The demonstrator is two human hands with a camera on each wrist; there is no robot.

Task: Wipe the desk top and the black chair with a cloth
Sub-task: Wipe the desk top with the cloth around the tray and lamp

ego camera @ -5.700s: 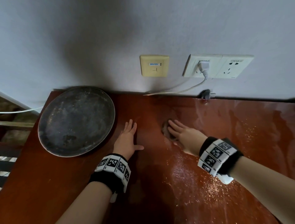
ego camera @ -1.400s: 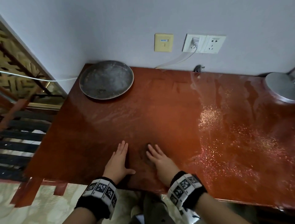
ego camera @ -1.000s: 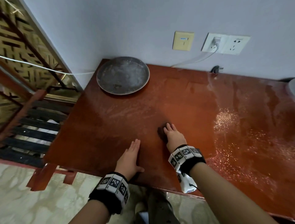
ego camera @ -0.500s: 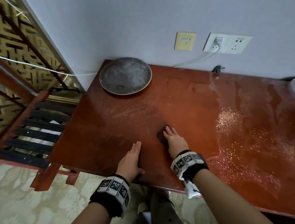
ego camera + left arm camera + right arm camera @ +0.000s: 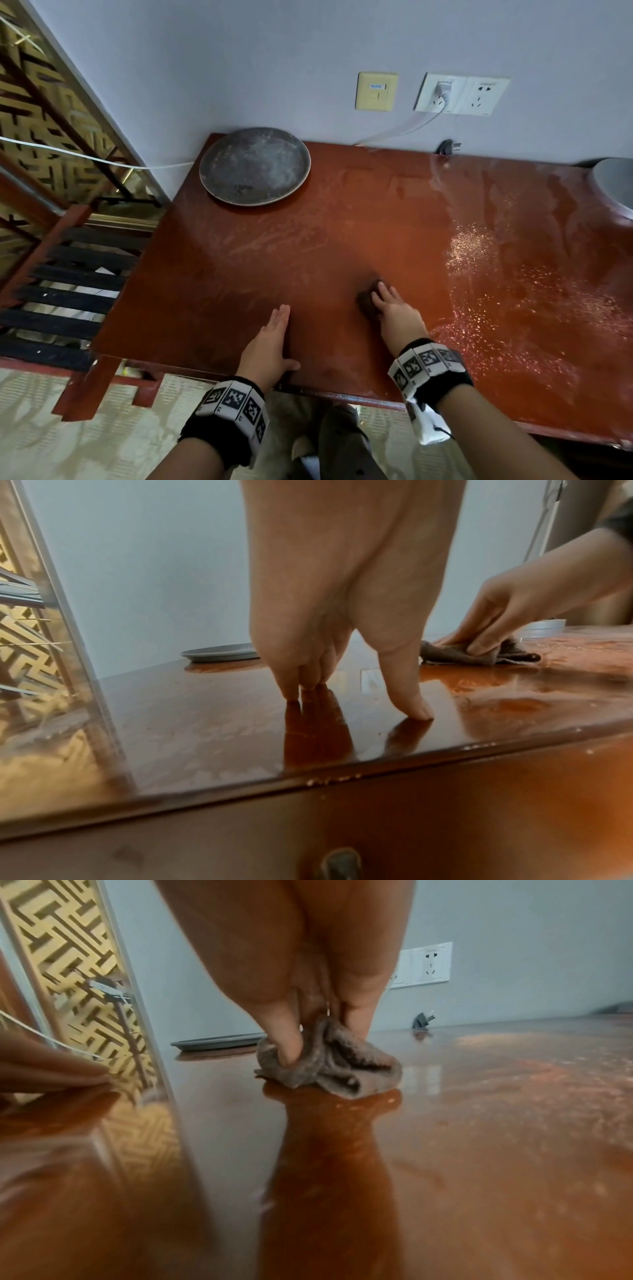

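Right now your right hand [image 5: 397, 313] presses a small brown cloth [image 5: 368, 298] down on the red desk [image 5: 308, 240]. Your fingers lie over the cloth and your thumb curls into it, so it is bunched up in your hold, as the right wrist view [image 5: 329, 1064] shows. The cloth sits on the desk near the front edge, about the middle of what you can see. Your left hand [image 5: 270, 342] holds nothing. It lies flat on the desk close to the front edge, fingers straight and together, thumb out to the side. The two hands are near each other but apart. A round grey plate [image 5: 255, 166] sits at the back left corner of the desk, near the wall. On the wall above the desk are a yellow switch [image 5: 376, 90] and a white socket [image 5: 460, 95] with a white plug in it. To the right of the cloth the desk looks speckled and shiny. A black plug [image 5: 447, 148] lies at the back edge of the desk.
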